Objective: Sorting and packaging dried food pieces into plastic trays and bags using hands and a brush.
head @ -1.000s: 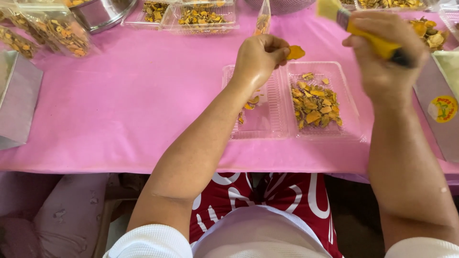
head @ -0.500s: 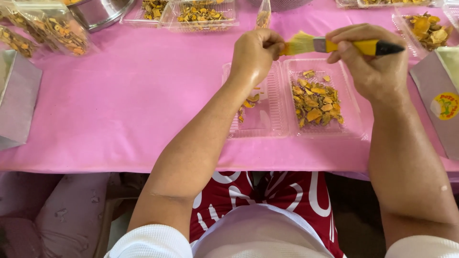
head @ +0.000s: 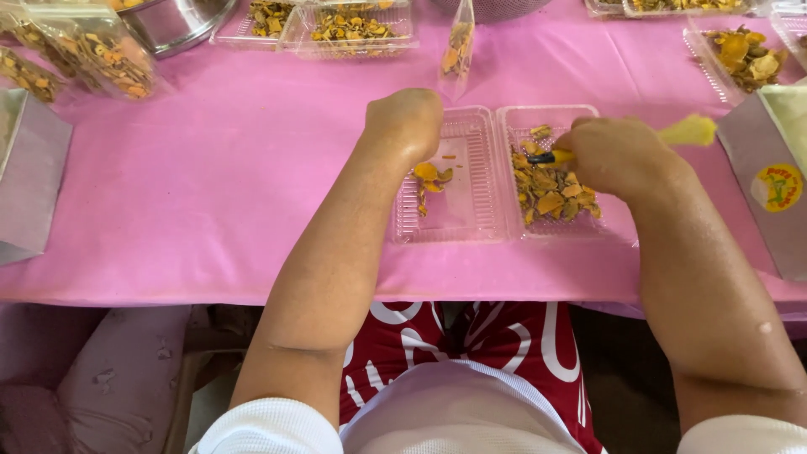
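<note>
A clear plastic double tray (head: pixel 483 223) lies on the pink tablecloth (head: pixel 210 185) in front of me. Its left half holds a few orange slices (head: pixel 430 175). Its right half holds a pile of yellow-orange dried slices (head: pixel 551 197). My left hand (head: pixel 403 122) hovers over the left half with the fingers curled under; anything inside the fist is hidden. My right hand (head: pixel 618 155) is over the right half, closed on a yellow-handled tool (head: pixel 559 156). The tool's black end points left above the pile, and a blurred yellow end sticks out to the right.
A narrow clear bag of slices (head: pixel 458 46) stands behind the tray. More filled trays (head: pixel 349 29) and a metal bowl (head: pixel 172 21) sit at the back, with bagged slices (head: pixel 105 55) at far left. A grey box (head: pixel 29 172) is at left, a stickered box (head: pixel 769 181) at right.
Both hands have come down toward the tray. My right hand has swung the tool from up near the left hand to just over the pile in the right half.
</note>
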